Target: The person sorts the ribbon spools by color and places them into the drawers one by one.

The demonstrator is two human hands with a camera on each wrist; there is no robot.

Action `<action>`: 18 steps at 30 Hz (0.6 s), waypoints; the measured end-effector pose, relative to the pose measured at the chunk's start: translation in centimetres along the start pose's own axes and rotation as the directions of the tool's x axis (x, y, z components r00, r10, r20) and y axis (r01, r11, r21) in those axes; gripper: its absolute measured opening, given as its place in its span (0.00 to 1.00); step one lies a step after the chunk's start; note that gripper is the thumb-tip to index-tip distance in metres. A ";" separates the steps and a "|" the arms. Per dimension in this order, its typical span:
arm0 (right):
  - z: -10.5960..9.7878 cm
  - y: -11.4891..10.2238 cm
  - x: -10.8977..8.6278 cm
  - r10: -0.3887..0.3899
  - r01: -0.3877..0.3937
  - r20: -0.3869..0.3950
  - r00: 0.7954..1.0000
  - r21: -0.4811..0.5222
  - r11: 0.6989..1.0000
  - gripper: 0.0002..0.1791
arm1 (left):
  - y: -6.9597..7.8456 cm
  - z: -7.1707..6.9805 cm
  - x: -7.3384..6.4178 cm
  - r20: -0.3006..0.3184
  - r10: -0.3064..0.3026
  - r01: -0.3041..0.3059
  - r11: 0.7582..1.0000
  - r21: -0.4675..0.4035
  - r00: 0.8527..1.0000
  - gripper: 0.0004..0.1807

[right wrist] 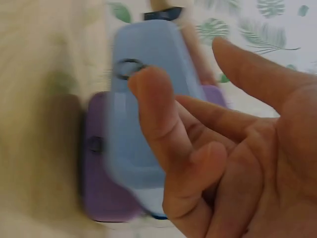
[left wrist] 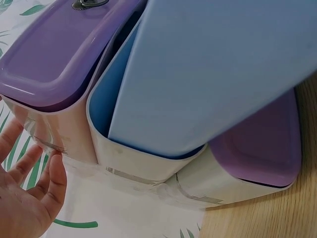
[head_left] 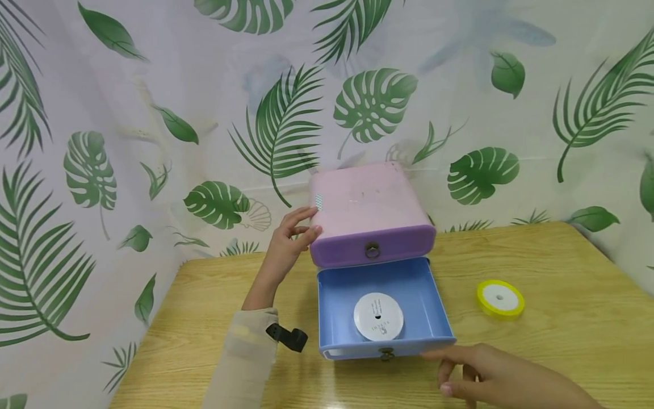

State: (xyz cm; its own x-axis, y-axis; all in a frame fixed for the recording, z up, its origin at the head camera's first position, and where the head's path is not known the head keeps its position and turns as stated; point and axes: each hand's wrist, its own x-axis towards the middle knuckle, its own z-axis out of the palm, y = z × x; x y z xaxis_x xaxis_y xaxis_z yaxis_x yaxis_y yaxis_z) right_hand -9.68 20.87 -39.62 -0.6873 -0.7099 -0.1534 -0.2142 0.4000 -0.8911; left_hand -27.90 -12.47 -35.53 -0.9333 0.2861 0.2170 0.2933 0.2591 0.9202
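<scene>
A small drawer cabinet [head_left: 368,196] with a pale pink top stands on the table. Its middle blue drawer [head_left: 339,309] is pulled out, and a white spool [head_left: 378,316] lies flat inside. My left hand [head_left: 288,241] rests its fingertips on the cabinet's left side near the top, beside the shut purple drawer [head_left: 334,250]. At the front right corner of the blue drawer is my right hand [head_left: 490,378], with the index finger extended, the other fingers loosely bent and nothing held. In the right wrist view, the blue drawer front [right wrist: 141,109] with its ring pull appears behind those fingers.
A yellow-rimmed spool [head_left: 501,298] lies on the wooden table [head_left: 572,295], right of the cabinet. Another purple drawer [left wrist: 265,134] sits below the blue one. A leaf-printed sheet [head_left: 286,130] hangs behind the table.
</scene>
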 end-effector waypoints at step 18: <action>4.5 3.8 4.9 -0.108 0.117 -0.049 0.993 0.244 0.963 0.23 | -0.2 0.0 0.1 -0.002 -0.003 0.003 1.000 0.010 1.000 0.26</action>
State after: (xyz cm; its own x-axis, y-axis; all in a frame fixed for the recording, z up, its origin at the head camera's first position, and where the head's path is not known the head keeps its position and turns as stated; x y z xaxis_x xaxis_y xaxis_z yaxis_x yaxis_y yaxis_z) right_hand -10.81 16.30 -45.68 -0.6934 -0.7197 -0.0351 -0.1168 0.1604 -0.9801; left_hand -28.04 -12.51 -35.64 -0.9346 0.2837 0.2146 0.2924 0.2694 0.9175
